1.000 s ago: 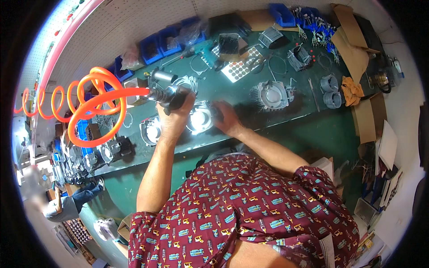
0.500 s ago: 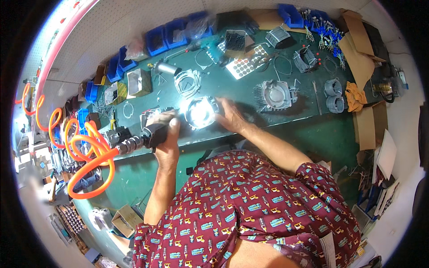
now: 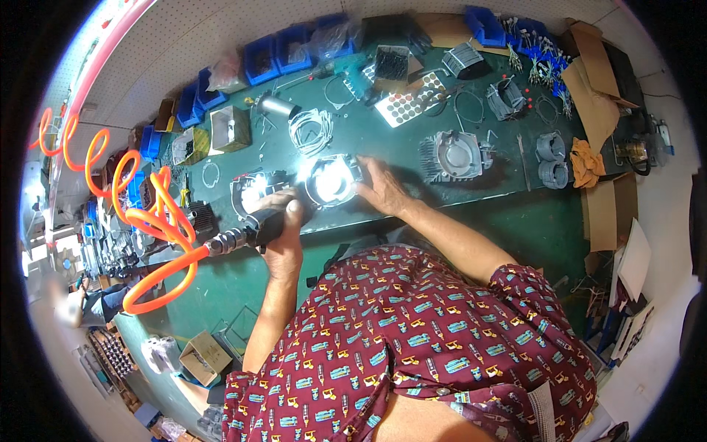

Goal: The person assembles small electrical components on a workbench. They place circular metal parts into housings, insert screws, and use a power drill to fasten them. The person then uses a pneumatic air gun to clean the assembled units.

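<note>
My left hand [image 3: 286, 225] is wrapped round the grip of a black air tool [image 3: 266, 224], whose coupling joins a coiled orange hose [image 3: 163, 280]. The tool's working end is hidden by the hand and glare. A round metal housing [image 3: 329, 181], partly washed out by bright light, lies on the bench just right of the tool. My right hand [image 3: 384, 190] grips its right rim, fingers on the far side and thumb nearer me. Behind the left hand sits another metal part [image 3: 243, 193], partly covered. White cable [image 3: 310, 132] lies coiled beyond the lit housing.
A finned metal housing [image 3: 454, 156] stands to the right on the green bench [image 3: 398, 151]. Blue bins [image 3: 259, 65] line the back, near a sheet of round stickers [image 3: 401, 109]. An orange cloth [image 3: 586, 163] lies far right beside a cardboard box [image 3: 613, 210].
My left hand and the air tool have shifted a little right and toward me, exposing more of the metal part behind. The hose swung along. My right hand stays on the housing.
</note>
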Demonstrator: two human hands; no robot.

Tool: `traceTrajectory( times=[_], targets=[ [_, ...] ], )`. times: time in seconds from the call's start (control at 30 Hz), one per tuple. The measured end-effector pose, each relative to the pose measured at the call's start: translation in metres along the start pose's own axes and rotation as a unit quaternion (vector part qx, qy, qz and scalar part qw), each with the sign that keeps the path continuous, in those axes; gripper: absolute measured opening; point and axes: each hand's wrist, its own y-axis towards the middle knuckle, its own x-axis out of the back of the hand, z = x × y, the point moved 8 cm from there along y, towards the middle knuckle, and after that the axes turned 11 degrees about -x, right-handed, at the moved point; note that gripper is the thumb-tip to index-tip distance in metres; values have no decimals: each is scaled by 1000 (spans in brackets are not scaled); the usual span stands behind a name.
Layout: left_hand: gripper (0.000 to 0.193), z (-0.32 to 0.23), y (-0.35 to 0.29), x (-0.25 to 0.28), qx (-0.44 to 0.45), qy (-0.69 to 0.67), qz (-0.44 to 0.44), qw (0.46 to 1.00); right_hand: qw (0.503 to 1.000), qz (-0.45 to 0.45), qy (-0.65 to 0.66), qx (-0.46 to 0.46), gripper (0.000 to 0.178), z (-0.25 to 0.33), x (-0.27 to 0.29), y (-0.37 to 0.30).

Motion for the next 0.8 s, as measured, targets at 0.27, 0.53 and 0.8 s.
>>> traceTrajectory(
  times=[0.27,0.53,0.8],
  targets=[
    [23,-15,5,-39,-65,78,162,982,999,13,-16,-33,64,0,0,2],
    [23,5,-2,-45,-33,11,165,986,999,-8,-16,-27,61,1,0,-1],
    [18,14,-1,-33,-31,-62,126,990,999,10,-27,-28,60,1,-2,-2]
  ],
)
